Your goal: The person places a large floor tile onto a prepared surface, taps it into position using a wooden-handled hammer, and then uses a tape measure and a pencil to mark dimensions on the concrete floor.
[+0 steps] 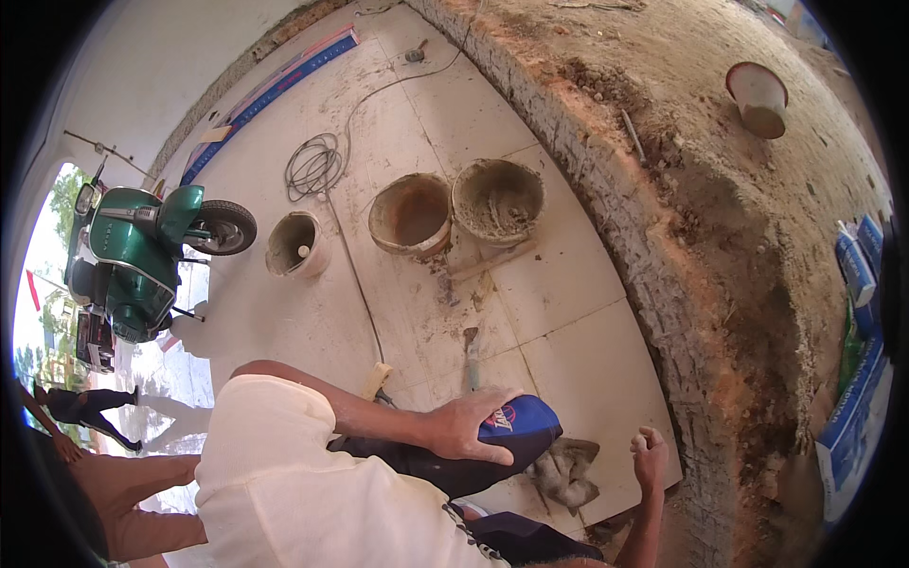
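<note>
My left hand [471, 428] rests on my knee, which is covered by dark shorts with a blue panel [525, 418]. Its fingers lie loosely over the cloth with the thumb apart. Farther right, my right hand [650, 459] is raised with its fingers loosely curled, and I see nothing in it. Between the two hands a crumpled grey cloth [565, 473] lies on the tiles. Just beyond my knee is a tool with a pale teal handle [472, 369], partly hidden. Left of it, a cable ends at a yellowish object [377, 381] whose kind I cannot tell.
Two mortar-smeared buckets [410, 216] [499, 201] stand side by side ahead, with a smaller bucket [298, 244] to their left. A coiled cable [315, 168] lies behind. A green scooter [137, 251] and another person [142, 492] are left. A rough ledge [606, 189] borders the tiles.
</note>
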Available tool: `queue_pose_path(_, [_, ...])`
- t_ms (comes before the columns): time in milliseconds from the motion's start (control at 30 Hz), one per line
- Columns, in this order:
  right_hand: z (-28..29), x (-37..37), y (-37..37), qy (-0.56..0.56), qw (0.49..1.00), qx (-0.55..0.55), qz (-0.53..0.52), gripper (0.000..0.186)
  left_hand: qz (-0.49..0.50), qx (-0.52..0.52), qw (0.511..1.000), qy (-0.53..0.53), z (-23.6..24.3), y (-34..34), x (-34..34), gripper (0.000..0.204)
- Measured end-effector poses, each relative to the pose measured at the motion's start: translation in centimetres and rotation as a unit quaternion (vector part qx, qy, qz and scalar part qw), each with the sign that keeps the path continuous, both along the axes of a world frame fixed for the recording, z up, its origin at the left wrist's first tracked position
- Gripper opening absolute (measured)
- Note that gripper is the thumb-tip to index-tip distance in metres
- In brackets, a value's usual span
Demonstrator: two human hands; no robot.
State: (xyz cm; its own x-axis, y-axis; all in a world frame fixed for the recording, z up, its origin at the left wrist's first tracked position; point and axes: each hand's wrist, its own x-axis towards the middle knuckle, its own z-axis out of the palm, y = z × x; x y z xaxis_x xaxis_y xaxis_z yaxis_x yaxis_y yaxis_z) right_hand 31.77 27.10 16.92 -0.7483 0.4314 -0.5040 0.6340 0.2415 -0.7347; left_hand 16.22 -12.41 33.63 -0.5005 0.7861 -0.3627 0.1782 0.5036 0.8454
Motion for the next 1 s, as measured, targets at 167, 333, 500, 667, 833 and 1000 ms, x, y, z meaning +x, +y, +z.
queue_pose_path(167, [11.2, 4.4, -3.1, -0.058, 0.991, 0.109, 0.058, 0.031, 0.070, -0.104, 0.992, -0.034, 1.6, -0.3, -0.2, 0.096])
queue_pose_path(333, [22.1, 9.0, -6.1, -0.121, 0.993, 0.012, 0.001, 0.022, 0.087, -0.219, 0.967, -0.092, 10.1, -1.8, -1.3, 0.074])
queue_pose_path(500, [36.9, 10.2, -11.4, -0.212, 0.964, -0.144, -0.068, 0.015, 0.028, -0.349, 0.932, -0.093, 20.0, -7.5, 2.7, 0.057])
queue_pose_path(667, [31.2, 19.0, -4.8, 0.005, 0.806, 0.275, 0.524, 0.023, -0.010, -0.229, 0.973, -0.039, 30.9, -12.0, 0.5, 0.057])
queue_pose_path(833, [34.6, 11.7, -5.5, -0.106, 0.744, 0.281, 0.596, 0.022, 0.198, -0.331, 0.922, -0.022, 28.3, -21.4, 1.6, 0.055])
queue_pose_path(1000, [38.9, 6.1, -1.5, -0.139, 0.745, 0.280, 0.589, 0.021, 0.328, -0.317, 0.888, -0.055, 30.8, -22.8, 1.8, 0.048])
